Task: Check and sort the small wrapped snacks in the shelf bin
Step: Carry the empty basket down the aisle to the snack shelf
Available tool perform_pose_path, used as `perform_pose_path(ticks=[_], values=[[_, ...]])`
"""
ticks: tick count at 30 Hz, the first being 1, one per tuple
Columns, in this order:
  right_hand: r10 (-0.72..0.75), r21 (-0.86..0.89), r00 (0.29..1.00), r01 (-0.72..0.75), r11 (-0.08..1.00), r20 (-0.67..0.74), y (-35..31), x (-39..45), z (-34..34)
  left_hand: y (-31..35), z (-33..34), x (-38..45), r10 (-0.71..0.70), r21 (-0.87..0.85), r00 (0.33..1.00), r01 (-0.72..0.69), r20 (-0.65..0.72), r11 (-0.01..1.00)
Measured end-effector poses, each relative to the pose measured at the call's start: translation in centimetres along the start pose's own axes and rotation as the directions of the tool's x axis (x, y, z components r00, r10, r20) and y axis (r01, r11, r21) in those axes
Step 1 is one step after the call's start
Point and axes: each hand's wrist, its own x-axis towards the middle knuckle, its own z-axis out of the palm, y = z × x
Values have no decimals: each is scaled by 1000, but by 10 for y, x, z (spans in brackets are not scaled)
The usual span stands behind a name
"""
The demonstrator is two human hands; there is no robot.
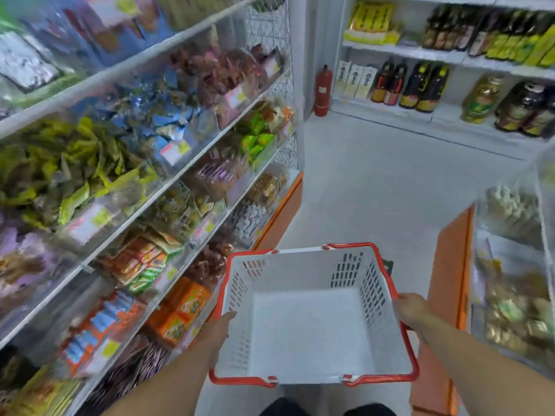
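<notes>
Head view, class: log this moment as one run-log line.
left hand: grips basket left side | right hand: grips right rim | basket: empty | snack bins: untouched

hands [312, 322] gripping basket [312, 376], snack shelves [168, 181]

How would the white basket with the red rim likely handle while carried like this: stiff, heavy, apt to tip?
The basket is probably stiff moulded plastic and light, being perforated and empty. With the left hand and right hand gripping opposite rims, it likely stays level.
</notes>
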Motion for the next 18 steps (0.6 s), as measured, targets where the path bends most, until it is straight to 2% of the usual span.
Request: perform_pose_path(ticks=[5, 10, 13, 18], values=[[-127, -6, 990, 128, 992, 59, -89, 83, -31, 55, 43, 40, 3, -109, 999, -8, -50, 994], [-188, -181, 969, 216, 959, 157, -172, 169, -56, 88, 105, 58, -2, -294, 993, -34, -121, 955], [-227, -275, 954, 275, 921, 193, -220, 201, -65, 95, 129, 60, -75, -378, 973, -13, -218, 926], [-258, -432, 911, 383, 817, 321, -294, 235, -49, 92, 142, 76, -220, -523, 934, 42, -282, 851]])
